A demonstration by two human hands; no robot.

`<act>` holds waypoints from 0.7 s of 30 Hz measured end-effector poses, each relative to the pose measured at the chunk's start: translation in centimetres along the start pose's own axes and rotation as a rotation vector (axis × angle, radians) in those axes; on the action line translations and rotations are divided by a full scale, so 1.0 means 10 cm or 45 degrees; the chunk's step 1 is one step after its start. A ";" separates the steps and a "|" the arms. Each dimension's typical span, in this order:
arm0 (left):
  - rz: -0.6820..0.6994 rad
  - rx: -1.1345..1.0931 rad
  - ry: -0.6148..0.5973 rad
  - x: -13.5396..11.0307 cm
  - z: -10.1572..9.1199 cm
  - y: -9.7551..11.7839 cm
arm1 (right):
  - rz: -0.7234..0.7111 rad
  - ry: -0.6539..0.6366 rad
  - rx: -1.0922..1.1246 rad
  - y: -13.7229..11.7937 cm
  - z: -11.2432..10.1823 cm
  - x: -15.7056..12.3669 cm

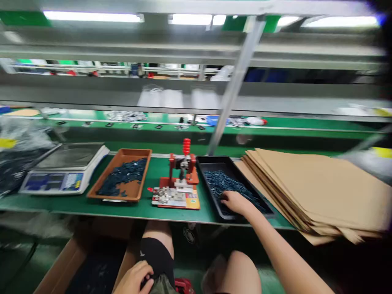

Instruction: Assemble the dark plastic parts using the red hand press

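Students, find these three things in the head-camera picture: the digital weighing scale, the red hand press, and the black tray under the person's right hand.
Digital weighing scale (52,181), head view, on its display panel.
Red hand press (186,146), head view, on its red handle grip.
Black tray (216,160), head view, on its far rim.

Bright, even light falls from long white fluorescent tubes (92,16) overhead, leaving only soft shadows on the green-topped work table (143,212). Wide-angle distortion bows the grey metal shelf rails (196,53) toward the edges. The right edge smears with blur, and small dark parts (226,183) in the black plastic tray (220,160) are too dim to separate.
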State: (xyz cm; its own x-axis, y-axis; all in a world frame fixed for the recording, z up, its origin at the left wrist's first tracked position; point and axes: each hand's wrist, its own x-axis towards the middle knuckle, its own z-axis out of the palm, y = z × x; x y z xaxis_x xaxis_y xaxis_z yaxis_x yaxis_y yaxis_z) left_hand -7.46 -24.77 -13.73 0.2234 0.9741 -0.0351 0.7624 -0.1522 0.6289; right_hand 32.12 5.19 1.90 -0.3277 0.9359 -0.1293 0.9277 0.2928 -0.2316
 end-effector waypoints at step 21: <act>-0.790 0.712 -0.228 2.03 -2.66 -0.45 | -0.054 0.458 1.827 -1.32 0.60 -0.47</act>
State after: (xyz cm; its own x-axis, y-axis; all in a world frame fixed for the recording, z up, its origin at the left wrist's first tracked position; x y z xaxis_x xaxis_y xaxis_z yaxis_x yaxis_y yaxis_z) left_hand -22.51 0.14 3.44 -0.2772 0.8743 -0.3984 0.9556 0.2942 -0.0193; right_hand 20.30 -4.25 -0.17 -0.0894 0.9917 0.0927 -0.1173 0.0819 -0.9897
